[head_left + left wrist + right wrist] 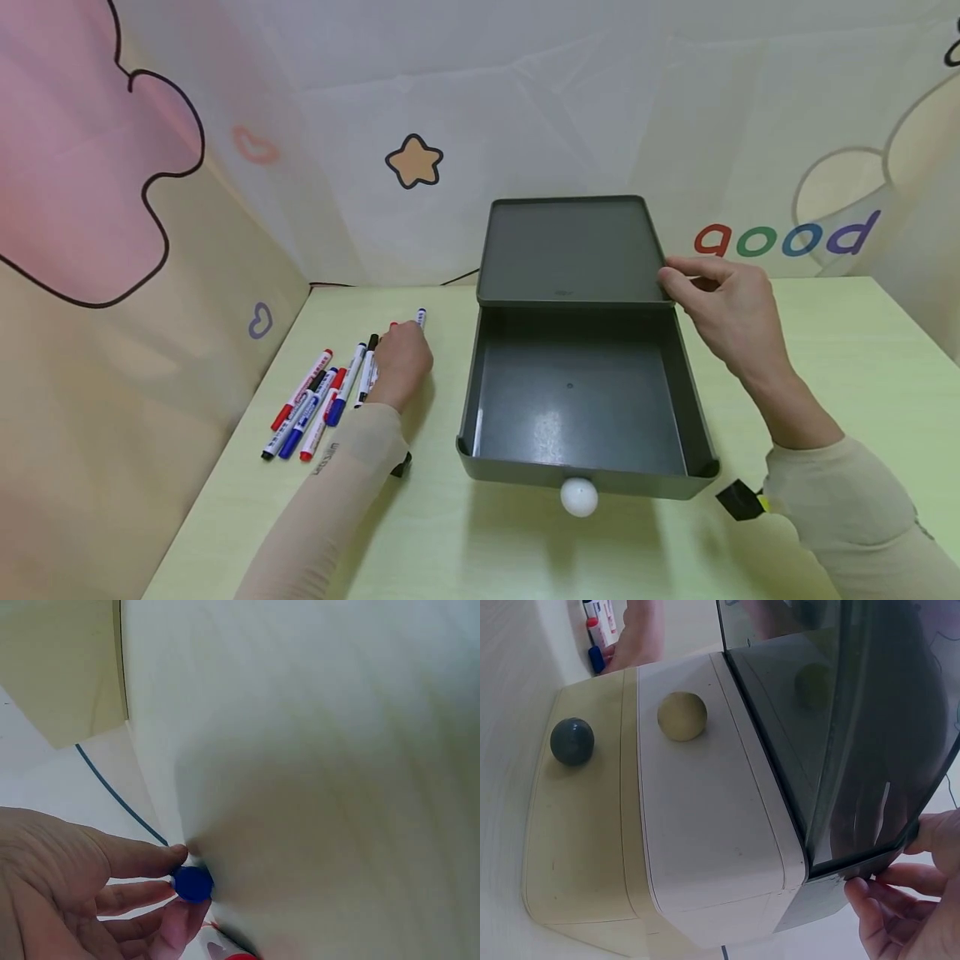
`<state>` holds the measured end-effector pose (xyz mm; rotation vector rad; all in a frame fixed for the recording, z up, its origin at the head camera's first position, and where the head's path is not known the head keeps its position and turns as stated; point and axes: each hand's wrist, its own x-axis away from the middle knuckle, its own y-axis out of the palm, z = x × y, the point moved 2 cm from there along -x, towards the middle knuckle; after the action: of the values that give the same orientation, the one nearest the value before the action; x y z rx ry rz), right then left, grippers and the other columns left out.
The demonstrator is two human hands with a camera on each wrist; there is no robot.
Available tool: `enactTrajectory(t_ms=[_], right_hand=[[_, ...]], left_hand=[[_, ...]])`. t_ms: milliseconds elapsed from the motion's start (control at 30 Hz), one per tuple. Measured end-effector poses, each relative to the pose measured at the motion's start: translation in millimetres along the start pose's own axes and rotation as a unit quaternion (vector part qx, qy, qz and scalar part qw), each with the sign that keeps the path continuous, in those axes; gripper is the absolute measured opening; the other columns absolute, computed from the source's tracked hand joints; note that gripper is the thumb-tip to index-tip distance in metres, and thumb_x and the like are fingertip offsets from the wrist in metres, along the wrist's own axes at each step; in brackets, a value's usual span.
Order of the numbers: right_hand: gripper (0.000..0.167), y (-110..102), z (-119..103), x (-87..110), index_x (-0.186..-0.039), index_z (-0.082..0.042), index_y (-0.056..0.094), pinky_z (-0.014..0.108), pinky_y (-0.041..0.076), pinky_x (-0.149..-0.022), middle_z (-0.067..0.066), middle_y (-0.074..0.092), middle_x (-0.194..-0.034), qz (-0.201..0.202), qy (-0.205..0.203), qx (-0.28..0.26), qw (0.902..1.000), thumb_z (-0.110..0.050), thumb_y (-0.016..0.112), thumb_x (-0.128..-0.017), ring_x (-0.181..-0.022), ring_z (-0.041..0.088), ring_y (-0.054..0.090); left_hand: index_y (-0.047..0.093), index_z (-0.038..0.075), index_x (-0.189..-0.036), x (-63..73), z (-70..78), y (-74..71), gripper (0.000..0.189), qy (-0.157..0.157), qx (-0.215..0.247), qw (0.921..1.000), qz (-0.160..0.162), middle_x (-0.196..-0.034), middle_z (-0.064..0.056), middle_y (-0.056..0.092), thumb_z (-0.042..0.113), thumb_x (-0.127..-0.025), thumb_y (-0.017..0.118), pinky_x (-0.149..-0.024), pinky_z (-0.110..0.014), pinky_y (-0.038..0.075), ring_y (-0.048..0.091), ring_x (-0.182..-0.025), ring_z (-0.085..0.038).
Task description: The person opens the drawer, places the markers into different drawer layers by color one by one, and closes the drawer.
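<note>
Pale bench (847, 350), cartoon-print sheet (540, 117) behind; left grip (402, 357) pinches blue-ended marker (193, 883), right grip (738, 317) pinches edge of grey lid (570, 250).

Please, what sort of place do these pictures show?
Probably an indoor tabletop corner, perhaps a makeshift activity space. What shows it: a pale table, a group of markers lying on it, and a creased cartoon-print backdrop behind.

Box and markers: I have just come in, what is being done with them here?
A person's left hand pinches a blue-ended marker beside the other markers, which lie on the table left of the box. The right hand holds the edge of the box's open lid. Inside, no marker shows.
</note>
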<state>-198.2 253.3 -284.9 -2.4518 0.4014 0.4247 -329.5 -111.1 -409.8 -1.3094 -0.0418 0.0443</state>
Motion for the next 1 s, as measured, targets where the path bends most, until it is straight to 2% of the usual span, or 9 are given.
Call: enactTrajectory(t_ms=[133,300,467,633,867,1000], right_hand=[[0.039,0,0,0.4,-0.129,-0.002,0.072,0.014,0.046,-0.064,0.024,0.071,-0.118,-0.001,0.000,0.001,1.0000,-0.029,0.067,-0.101,-0.082,0.000,0.059],[0.040,0,0,0.1,-0.129,-0.002,0.072,0.014,0.046,-0.064,0.023,0.072,-0.119,-0.003,0.000,0.003,1.0000,-0.030,0.066,-0.101,-0.083,-0.001,0.059],[0.039,-1,2,-0.1,-0.129,-0.002,0.072,0.013,0.046,-0.064,0.023,0.071,-0.119,-0.001,0.002,0.001,1.0000,-0.029,0.067,-0.101,-0.081,-0.004,0.060],[0.039,0,1,-0.8,-0.129,-0.002,0.072,0.014,0.047,-0.063,0.023,0.071,-0.119,-0.002,0.000,-0.002,1.0000,-0.029,0.067,-0.101,-0.079,-0.003,0.059],[0.040,0,1,-1.4,-0.130,-0.001,0.071,0.013,0.047,-0.063,0.023,0.071,-0.119,-0.004,0.002,-0.001,1.0000,-0.029,0.066,-0.101,-0.078,-0.003,0.060],[0.040,0,0,-0.9,-0.130,-0.002,0.071,0.013,0.048,-0.063,0.024,0.071,-0.118,-0.005,0.003,-0.003,1.0000,-0.029,0.066,-0.101,-0.076,-0.004,0.061]], left_hand=[[0.068,-0.007,-0.107,1.3,0.3,-0.4,0.017,0.005,0.009,0.9999,-0.008,-0.096,-0.020,0.069,0.002,-0.097,0.058,-0.070,-0.044,0.055,0.063,-0.079,-0.031],[0.068,-0.006,-0.107,3.4,-1.7,-3.7,0.018,0.005,0.042,0.9991,0.008,-0.094,-0.019,0.067,-0.001,-0.094,0.057,-0.067,-0.044,0.053,0.061,-0.077,-0.031],[0.071,0.001,-0.125,7.3,-3.9,-11.9,0.032,0.008,0.099,0.9949,0.016,-0.106,-0.018,0.071,0.006,-0.094,0.062,-0.066,-0.041,0.049,0.060,-0.081,-0.031],[0.065,0.002,-0.137,16.4,-6.0,-26.5,0.042,0.002,0.168,0.9857,-0.001,-0.118,-0.019,0.070,0.010,-0.096,0.065,-0.064,-0.034,0.047,0.063,-0.089,-0.030],[0.062,0.001,-0.140,33.1,-2.1,-54.0,0.045,0.028,0.228,0.9731,0.008,-0.112,-0.019,0.071,0.007,-0.096,0.061,-0.055,-0.027,0.048,0.067,-0.076,-0.026],[0.061,0.004,-0.143,41.6,1.6,-68.0,0.045,0.028,0.259,0.9654,0.012,-0.113,-0.018,0.070,0.008,-0.098,0.062,-0.054,-0.026,0.047,0.063,-0.076,-0.026]])
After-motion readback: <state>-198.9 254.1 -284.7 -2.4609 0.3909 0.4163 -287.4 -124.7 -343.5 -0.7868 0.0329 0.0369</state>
